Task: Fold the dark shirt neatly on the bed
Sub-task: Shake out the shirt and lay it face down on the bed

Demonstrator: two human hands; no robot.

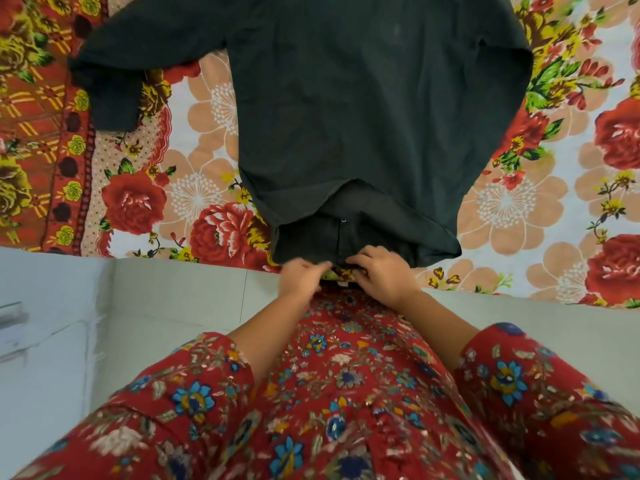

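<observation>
The dark shirt (pixel 346 109) lies spread on the floral bedsheet (pixel 180 188), its hem towards me at the bed's near edge. One sleeve (pixel 114 67) stretches out to the left; the right sleeve is folded in along the body. At the hem the upper layer is turned back, showing the placket and a small button. My left hand (pixel 300 277) and my right hand (pixel 382 273) sit close together at the middle of the hem, fingers curled on the dark fabric edge. The left hand is blurred.
The bed's near edge runs across the view, with pale grey floor (pixel 138 306) below it. My red flowered dress (pixel 346 393) fills the bottom. A white object (pixel 14 327) shows at the left edge.
</observation>
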